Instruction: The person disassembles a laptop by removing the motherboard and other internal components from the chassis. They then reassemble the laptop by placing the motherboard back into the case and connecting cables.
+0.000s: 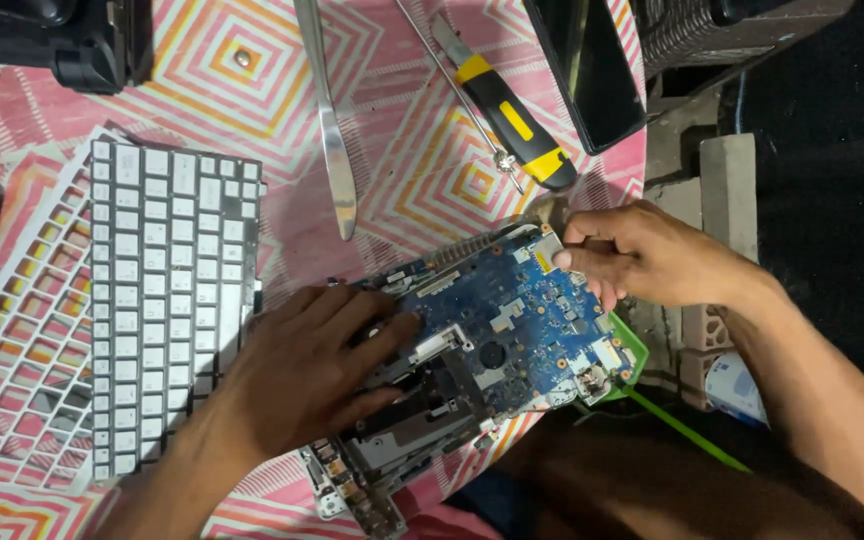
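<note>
My left hand (302, 370) lies flat, fingers spread, pressing down on the grey metal part of a stripped laptop frame (392, 440) that sits at the near edge of the table. It grips nothing; it only bears down. On that frame rests a blue circuit board (512, 330), tilted across the middle of the view. My right hand (642, 255) comes in from the right with fingers curled together, the fingertips (564, 260) pinching the far corner of the board near a small metal connector. Whether I hold a small part there I cannot tell.

A white keyboard (167, 300) lies just left of my left hand, on top of a white key-frame panel (12, 340). Beyond the board lie a black and yellow screwdriver (507, 110), a thin metal rod (452, 85) beside it, and a flat metal pry tool (330, 120), all on the pink patterned tablecloth (252, 90). A green piece (632, 350) shows under the board's right edge.
</note>
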